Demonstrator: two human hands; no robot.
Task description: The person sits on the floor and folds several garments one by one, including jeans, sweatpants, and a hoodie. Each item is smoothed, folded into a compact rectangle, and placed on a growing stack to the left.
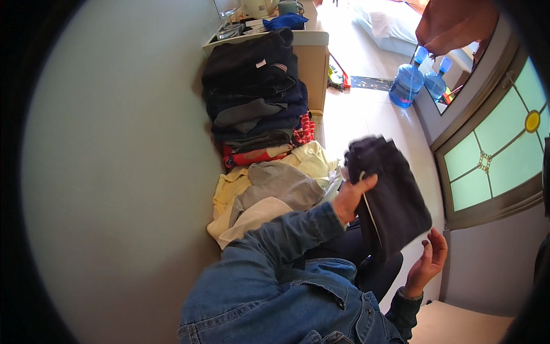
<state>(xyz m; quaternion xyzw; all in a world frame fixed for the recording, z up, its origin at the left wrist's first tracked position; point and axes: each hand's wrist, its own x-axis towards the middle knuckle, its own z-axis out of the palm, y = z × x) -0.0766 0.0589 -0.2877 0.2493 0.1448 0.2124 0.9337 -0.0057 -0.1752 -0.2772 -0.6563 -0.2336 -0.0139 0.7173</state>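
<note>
Folded black trousers (393, 193) with a white drawstring are up in front of me, above my knees. My left hand (354, 195) grips them at the near left side, thumb on top. By their lower right corner is my right hand (429, 262), fingers bent and parted, holding nothing. On the left, against the wall, rises a tall stack of folded dark clothes (253, 86). A red patterned garment (253, 157) lies under it. Nearer to me are a loose grey garment (279, 182), a pale yellow garment (311, 155) and a cream garment (253, 215).
A wooden cabinet (316, 73) stands behind the stack, with a glass, a kettle and a blue cloth (285, 21) on top. A blue water bottle (406, 84) stands beside a mirror. A door with green glass panes (494, 155) is on the right.
</note>
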